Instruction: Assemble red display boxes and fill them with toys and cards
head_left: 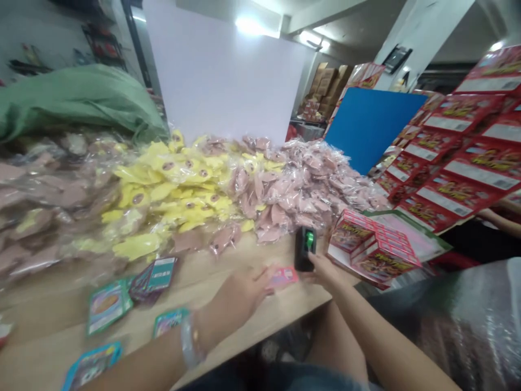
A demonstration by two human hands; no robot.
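A long wooden table (228, 260) runs across the view under a heap of clear plastic bags holding flat yellow and pink plush pieces (195, 190). My left hand (236, 298) lies on the table with its fingers spread, the fingertips at a small pink card (284, 277). My right hand (323, 271) presses against the base of a black handheld device with a green top (305, 248). Its fingertips are partly hidden behind the device. Several teal-edged printed cards (152, 279) are scattered on the table to the left of my left hand.
A red-and-white printed box tray (372, 247) stands right of my right hand. Large red printed cartons (464, 146) rise at the right, next to a blue board (366, 127). A green sack (77, 103) lies at back left. Silvery plastic wrap (456, 320) fills the lower right.
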